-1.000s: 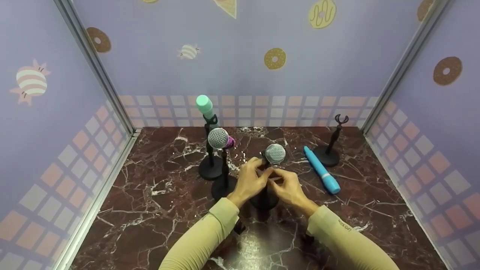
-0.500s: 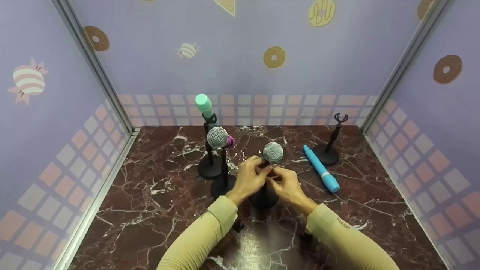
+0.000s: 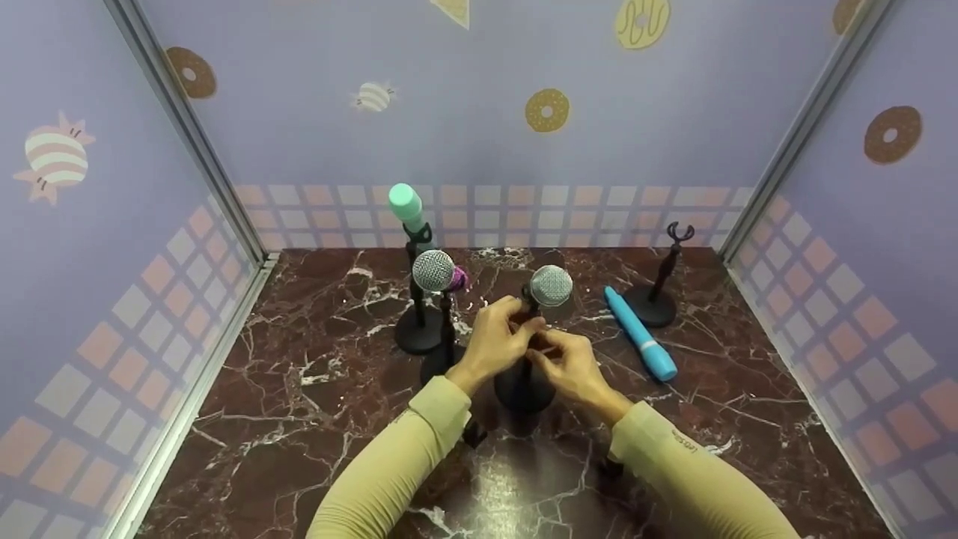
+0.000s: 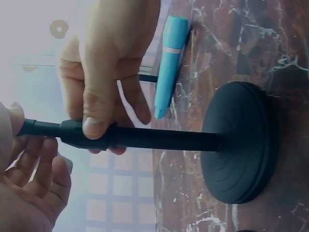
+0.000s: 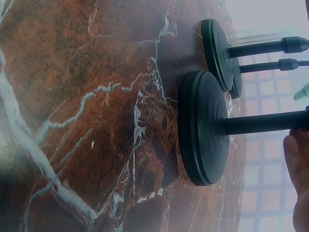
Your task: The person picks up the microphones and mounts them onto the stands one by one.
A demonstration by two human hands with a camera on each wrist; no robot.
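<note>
Black stand: left hand pinching pole, right hand pinching collar; slack grip could topple its microphone toward one o'clock.

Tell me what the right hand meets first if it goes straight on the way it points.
The black pole that the right hand is gripping. Beyond it, the head view lines up the left hand, but that sits higher on the pole, so contact there is uncertain.

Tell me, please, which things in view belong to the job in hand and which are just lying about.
In the job:
left hand
right hand
held stand
its silver-headed microphone

Seemingly idle:
blue microphone
far-right stand
mint microphone
purple microphone
their stands
</note>
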